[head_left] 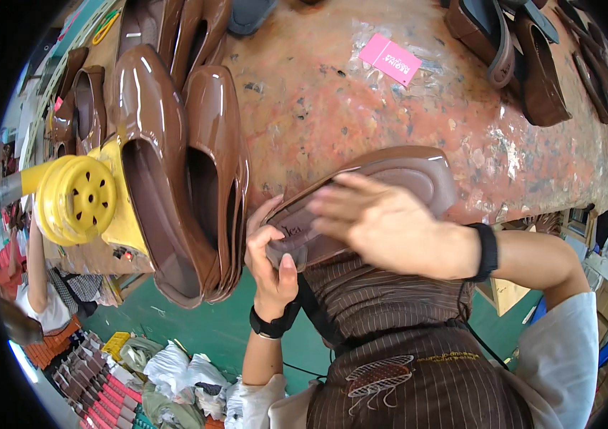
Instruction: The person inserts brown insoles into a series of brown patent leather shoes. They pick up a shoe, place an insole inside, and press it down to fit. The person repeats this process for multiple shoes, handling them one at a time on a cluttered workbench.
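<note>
A brown glossy slip-on shoe (429, 154) lies on its sole at the table's near edge, toe to the right and heel to the left. Inside it shows a mauve-brown insole (418, 180) with printing at the heel. My left hand (270, 268) is closed round the heel end, fingers on the far side and thumb on the near side. Over the middle of the shoe, my right hand (390, 223) is stretched out flat and holds nothing visible. Its fingers are blurred and hide part of the insole; whether they touch it I cannot tell.
Several matching brown shoes (148, 93) stand stacked at the left, by a yellow round metal fitting (79, 200). A pink card (390, 58) lies farther back. More shoes (538, 79) rest at the far right. White bags (175, 372) lie on the green floor; another person's arm (36, 268) shows left.
</note>
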Demonstrator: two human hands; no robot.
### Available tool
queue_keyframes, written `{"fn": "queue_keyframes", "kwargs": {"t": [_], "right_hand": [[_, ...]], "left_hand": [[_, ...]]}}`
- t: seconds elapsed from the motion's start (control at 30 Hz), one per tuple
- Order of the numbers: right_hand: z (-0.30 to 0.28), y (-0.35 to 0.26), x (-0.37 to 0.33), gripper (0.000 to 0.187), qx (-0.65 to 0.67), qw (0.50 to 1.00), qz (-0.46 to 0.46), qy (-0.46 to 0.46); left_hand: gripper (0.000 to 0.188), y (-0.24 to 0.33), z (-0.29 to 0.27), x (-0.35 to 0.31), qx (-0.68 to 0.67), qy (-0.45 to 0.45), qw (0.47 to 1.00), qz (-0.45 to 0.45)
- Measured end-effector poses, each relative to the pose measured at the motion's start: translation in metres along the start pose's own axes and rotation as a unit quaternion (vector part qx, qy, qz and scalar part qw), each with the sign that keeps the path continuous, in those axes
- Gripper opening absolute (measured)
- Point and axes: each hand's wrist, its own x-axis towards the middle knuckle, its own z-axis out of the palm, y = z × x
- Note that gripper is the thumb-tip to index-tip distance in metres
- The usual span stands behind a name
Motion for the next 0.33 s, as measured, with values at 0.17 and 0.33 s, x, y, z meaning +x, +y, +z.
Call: {"fn": "queue_keyframes", "kwargs": {"t": [0.17,0.33], "right_hand": [[-0.015,-0.016,-0.001,0.038,-0.115,0.991,0.066,-0.017],[-0.031,0.005,-0.028,0.05,-0.079,0.951,0.201,0.223]], "left_hand": [[0.03,0.01,0.009,0.003,0.01,0.038,0.999,-0.031],[0.043,0.055,0.038,-0.015,0.099,0.003,0.987,-0.125]]}}
